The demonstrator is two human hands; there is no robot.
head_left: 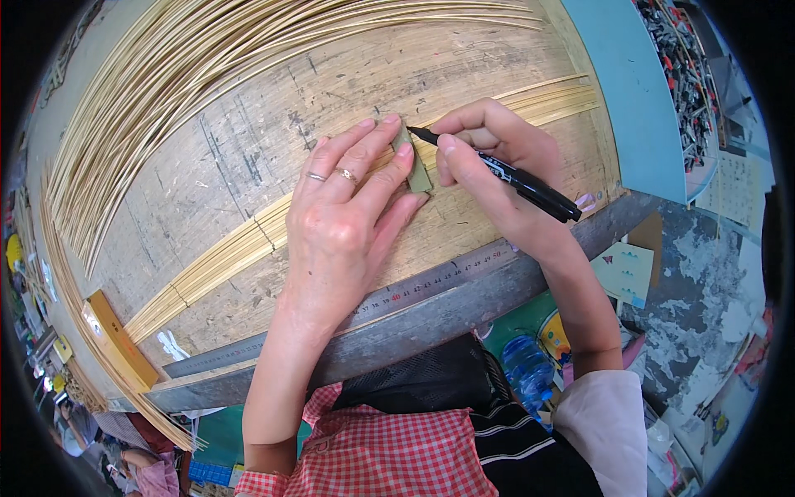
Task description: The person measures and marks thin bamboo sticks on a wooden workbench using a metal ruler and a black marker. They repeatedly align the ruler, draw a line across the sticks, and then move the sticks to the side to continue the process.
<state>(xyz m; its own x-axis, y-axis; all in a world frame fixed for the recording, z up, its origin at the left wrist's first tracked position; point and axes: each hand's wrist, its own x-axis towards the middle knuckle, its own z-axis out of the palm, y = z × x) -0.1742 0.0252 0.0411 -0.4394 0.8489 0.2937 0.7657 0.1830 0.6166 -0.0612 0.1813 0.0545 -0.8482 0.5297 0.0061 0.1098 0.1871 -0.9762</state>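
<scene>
My left hand (344, 182) presses a short greenish flat strip (420, 174) down across a bundle of thin bamboo sticks (240, 240), its fingers lying over the strip and the sticks. Dark marks cross the bundle left of that hand. In my right hand (505, 157) is a black marker pen (542, 195), uncapped, its tip by the upper right edge of the strip. The fingers are closed around the barrel. Part of the bundle is hidden under both hands, and whether the tip touches a stick I cannot tell.
A large pile of thin bamboo sticks (157, 99) covers the far left of the wooden table (273, 91). A metal ruler (431, 277) lies along the near edge. A yellow block (120, 340) stands by the bundle's left end. Beyond the right edge sits a light blue box (633, 91).
</scene>
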